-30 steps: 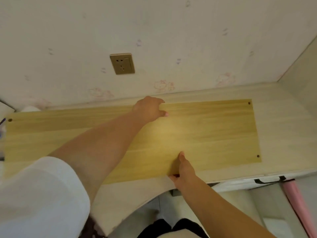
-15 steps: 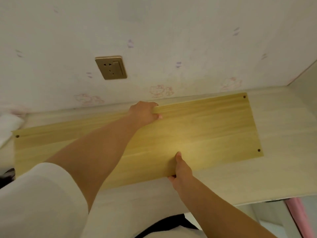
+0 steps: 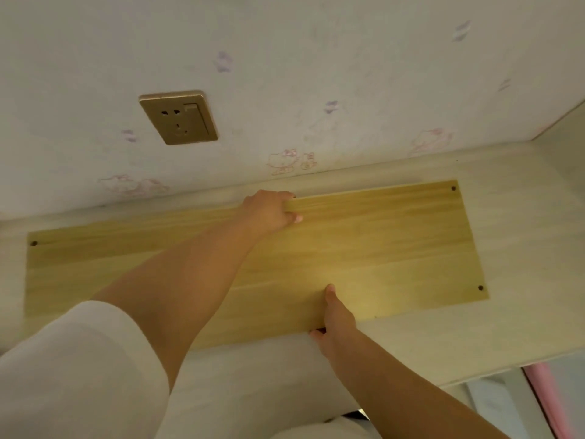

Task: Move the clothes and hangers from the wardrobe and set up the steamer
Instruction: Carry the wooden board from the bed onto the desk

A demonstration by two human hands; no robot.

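Note:
A long yellow wooden board [image 3: 395, 248] with small holes near its corners lies flat on a pale desk [image 3: 522, 327] against the wall. My left hand [image 3: 269, 210] grips the board's far edge, fingers curled over it. My right hand [image 3: 335, 318] holds the near edge, thumb on top and fingers underneath. No clothes, hangers or steamer are in view.
A gold wall socket [image 3: 179, 117] sits on the patterned wallpaper above the board's left half. A pale side panel [image 3: 566, 128] closes the desk at the right. A pink object [image 3: 550, 403] shows below the desk edge at the bottom right.
The board has slid away from me toward the wall, its near edge now well onto the desk. Both hands kept their grips on it.

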